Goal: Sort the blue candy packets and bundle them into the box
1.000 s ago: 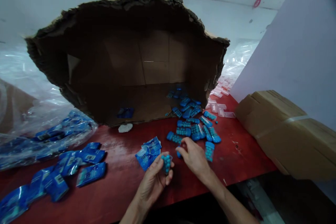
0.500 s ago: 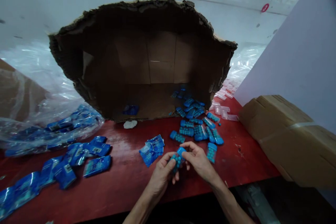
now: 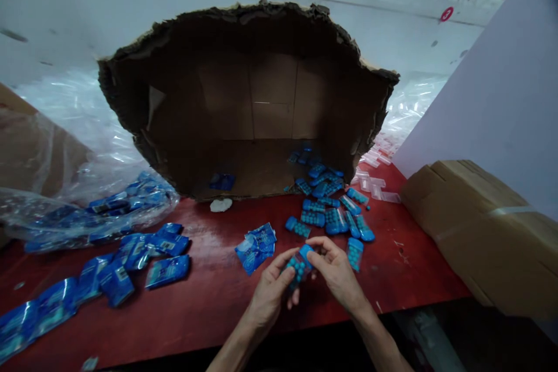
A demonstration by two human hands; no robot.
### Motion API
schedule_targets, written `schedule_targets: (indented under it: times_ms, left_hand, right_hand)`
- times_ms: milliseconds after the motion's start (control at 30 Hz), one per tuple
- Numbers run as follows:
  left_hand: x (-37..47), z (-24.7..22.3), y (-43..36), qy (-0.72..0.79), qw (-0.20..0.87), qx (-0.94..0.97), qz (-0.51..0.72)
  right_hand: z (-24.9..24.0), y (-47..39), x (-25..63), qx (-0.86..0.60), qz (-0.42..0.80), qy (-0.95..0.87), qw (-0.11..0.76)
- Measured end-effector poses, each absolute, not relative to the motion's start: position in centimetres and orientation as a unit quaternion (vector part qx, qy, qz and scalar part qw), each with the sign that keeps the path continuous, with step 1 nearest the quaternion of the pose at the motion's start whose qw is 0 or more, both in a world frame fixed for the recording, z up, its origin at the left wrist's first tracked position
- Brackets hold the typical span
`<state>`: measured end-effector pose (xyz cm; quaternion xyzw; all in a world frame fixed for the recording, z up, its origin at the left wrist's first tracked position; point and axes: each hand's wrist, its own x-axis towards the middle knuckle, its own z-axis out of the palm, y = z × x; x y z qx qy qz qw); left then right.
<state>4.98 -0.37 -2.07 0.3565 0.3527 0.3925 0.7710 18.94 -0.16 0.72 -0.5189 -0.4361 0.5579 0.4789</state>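
Note:
A small clear bottle of blue balls [image 3: 297, 267] with a blue cap is held between my two hands above the front of the red table [image 3: 209, 296]. My left hand [image 3: 272, 285] is closed around its clear body. At the capped end, the thumb and fingers of my right hand [image 3: 333, 264] pinch the blue cap [image 3: 306, 251]. Several similar filled bottles [image 3: 335, 221] lie just beyond my right hand, and one bottle [image 3: 354, 254] rests alone beside it. Left of the hands are flat blue printed packets [image 3: 256, 249].
A torn-open cardboard box [image 3: 261, 180] faces me, with more bottles inside. Filled blue sachets [image 3: 168, 271] and a plastic bag of them [image 3: 131, 197] lie at left. Empty clear tubes [image 3: 375, 183] are at back right, near a closed carton [image 3: 462, 232].
The view has shifted slightly, so the scene sits a little further right. Both hands keep their hold on the bottle and cap, which looks tilted a bit differently.

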Motion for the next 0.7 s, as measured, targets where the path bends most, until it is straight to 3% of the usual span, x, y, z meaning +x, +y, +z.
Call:
schedule_targets:
  times_ms: [433, 700]
  left_hand:
    - [6.0, -1.4, -1.0, 0.395, 0.755, 0.29, 0.436]
    - [5.7, 1.0, -1.4, 0.381, 0.793, 0.204, 0.429]
  right_hand:
    - [0.8, -1.8, 17.8, -0.583, 0.376, -0.573, 0.437]
    - [-0.4, -3.5, 16.7, -0.642, 0.342, -0.626, 0.28]
